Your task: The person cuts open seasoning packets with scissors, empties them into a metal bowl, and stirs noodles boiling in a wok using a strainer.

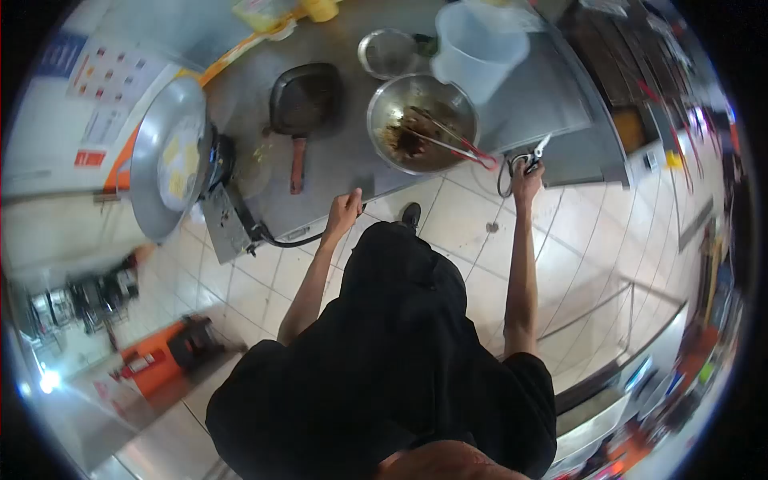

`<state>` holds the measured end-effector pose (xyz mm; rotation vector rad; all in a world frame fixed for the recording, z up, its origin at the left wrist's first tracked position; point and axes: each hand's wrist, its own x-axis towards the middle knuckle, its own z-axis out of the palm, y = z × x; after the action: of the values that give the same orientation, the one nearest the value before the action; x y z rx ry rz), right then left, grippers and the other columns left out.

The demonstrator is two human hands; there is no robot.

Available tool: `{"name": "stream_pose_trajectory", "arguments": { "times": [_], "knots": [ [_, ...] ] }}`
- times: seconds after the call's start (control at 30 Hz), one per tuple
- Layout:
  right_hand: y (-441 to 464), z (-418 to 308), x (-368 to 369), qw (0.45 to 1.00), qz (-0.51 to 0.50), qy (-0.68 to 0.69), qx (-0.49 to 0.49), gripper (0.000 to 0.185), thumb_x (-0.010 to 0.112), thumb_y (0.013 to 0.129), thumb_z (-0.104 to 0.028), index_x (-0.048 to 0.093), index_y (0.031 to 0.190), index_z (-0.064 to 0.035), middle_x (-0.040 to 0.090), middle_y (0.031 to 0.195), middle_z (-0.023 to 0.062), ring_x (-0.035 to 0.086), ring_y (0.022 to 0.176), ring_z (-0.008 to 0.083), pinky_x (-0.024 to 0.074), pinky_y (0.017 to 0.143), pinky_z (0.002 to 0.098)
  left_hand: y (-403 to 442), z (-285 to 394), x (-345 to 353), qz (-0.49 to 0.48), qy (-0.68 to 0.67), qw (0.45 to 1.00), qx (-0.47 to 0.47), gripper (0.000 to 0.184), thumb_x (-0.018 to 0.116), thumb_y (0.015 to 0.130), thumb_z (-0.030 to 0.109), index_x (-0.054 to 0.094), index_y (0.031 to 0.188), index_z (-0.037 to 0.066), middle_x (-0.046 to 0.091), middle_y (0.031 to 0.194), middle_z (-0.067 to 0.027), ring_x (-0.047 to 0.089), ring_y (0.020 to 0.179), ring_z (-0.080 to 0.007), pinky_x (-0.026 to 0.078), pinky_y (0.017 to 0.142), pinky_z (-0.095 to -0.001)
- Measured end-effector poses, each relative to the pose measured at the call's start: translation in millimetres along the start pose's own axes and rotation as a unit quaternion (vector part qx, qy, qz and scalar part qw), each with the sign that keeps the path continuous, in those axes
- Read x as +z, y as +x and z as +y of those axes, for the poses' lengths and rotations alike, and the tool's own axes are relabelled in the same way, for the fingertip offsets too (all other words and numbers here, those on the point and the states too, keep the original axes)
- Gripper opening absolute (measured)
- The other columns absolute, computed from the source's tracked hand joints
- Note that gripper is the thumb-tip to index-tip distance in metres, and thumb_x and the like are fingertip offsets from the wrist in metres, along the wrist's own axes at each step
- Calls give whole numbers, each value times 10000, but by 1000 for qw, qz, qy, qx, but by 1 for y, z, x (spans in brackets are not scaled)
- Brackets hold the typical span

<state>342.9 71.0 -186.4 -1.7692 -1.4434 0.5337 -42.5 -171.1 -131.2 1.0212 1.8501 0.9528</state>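
My right hand (527, 181) is closed on a pair of scissors (526, 159) with dark handles, just off the table's front edge. My left hand (346, 211) is closed near the same edge, below the pan; whatever it might hold is too small to tell. Between and beyond the hands, a steel bowl (382, 106) holds dark brown food (410, 142), and red-handled tongs (478, 155) rest across it. A square dark pan (306, 98) with a reddish-brown handle lies left of the bowl on the steel table (336, 172).
A large wok (146, 176) with pale yellow pieces stands at the left on a burner. Behind the bowl are a round strainer (387, 54) and a translucent bucket (478, 56). A black hose (292, 242) hangs along the table's front. Metal shelving stands at the lower right.
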Motion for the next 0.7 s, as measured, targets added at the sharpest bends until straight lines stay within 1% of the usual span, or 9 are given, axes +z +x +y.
{"name": "stream_pose_trajectory", "arguments": {
  "times": [0.1, 0.17, 0.3, 0.33, 0.4, 0.57, 0.6, 0.67, 0.7],
  "knots": [
    [68, -11, 56, 993, -3, -118, 13, 376, 525, 880, -227, 476, 1090, 80, 630, 902, 315, 604, 863, 499, 477, 730, 518, -7, -21, -19, 89, -90, 992, -26, 508, 436, 983, 420, 473, 633, 53, 449, 540, -6, 421, 434, -86, 329, 391, -264],
    [99, 3, 76, 983, -48, -128, -121, 260, 535, 838, -163, 503, 971, 58, 628, 819, 307, 603, 793, 509, 485, 694, 536, -7, -68, -25, 149, -126, 976, -92, 432, 426, 974, 347, 492, 670, 48, 443, 533, -7, 431, 434, -83, 345, 382, -259],
    [116, -32, 84, 954, -72, -290, -27, 239, 585, 786, -168, 563, 969, -16, 657, 875, 235, 644, 871, 416, 489, 707, 536, -21, -93, -27, 240, -194, 949, -61, 218, 452, 947, 176, 522, 803, 28, 528, 690, -35, 482, 481, -84, 382, 365, -257],
    [120, -36, 83, 939, -69, -336, -21, 277, 598, 799, -244, 571, 983, -38, 666, 915, 215, 644, 890, 407, 486, 738, 528, -24, -96, -36, 225, -124, 959, -118, 108, 480, 928, 110, 521, 881, 22, 560, 760, -63, 543, 561, -136, 443, 453, -294],
    [127, -38, 84, 921, -72, -383, -29, 320, 611, 813, -320, 579, 998, -60, 675, 954, 196, 645, 910, 399, 484, 768, 520, -14, -128, -49, 321, 50, 945, -44, 109, 560, 880, 91, 535, 947, 9, 592, 817, -123, 585, 754, -257, 473, 648, -370],
    [117, -47, 61, 959, 86, -268, 42, 392, 598, 858, -410, 609, 1010, -49, 696, 863, 156, 677, 784, 311, 510, 659, 439, 21, -87, -91, 507, 332, 796, -3, 228, 630, 862, 188, 573, 933, -21, 595, 843, -189, 579, 849, -406, 461, 733, -487],
    [108, -47, 53, 958, 80, -272, 37, 392, 598, 858, -410, 609, 1010, -49, 696, 863, 156, 677, 784, 311, 510, 659, 439, 29, -86, -97, 506, 332, 796, -12, 228, 630, 862, 188, 573, 933, -21, 595, 843, -189, 579, 849, -406, 461, 733, -487],
    [91, -28, 34, 995, -8, 8, 99, 404, 548, 919, -402, 604, 976, -6, 673, 729, 134, 631, 612, 236, 492, 538, 362, 42, -91, -108, 333, 272, 902, -45, 287, 642, 864, 240, 599, 979, -19, 621, 850, -222, 598, 827, -418, 479, 745, -471],
    [87, 19, 37, 998, -48, 25, 14, 421, 510, 958, -388, 595, 963, 24, 633, 642, 113, 511, 455, 151, 413, 411, 291, 49, -104, -107, 333, 270, 903, -44, 287, 642, 864, 240, 599, 979, -19, 621, 850, -222, 598, 827, -418, 479, 745, -471]
  ]
}}
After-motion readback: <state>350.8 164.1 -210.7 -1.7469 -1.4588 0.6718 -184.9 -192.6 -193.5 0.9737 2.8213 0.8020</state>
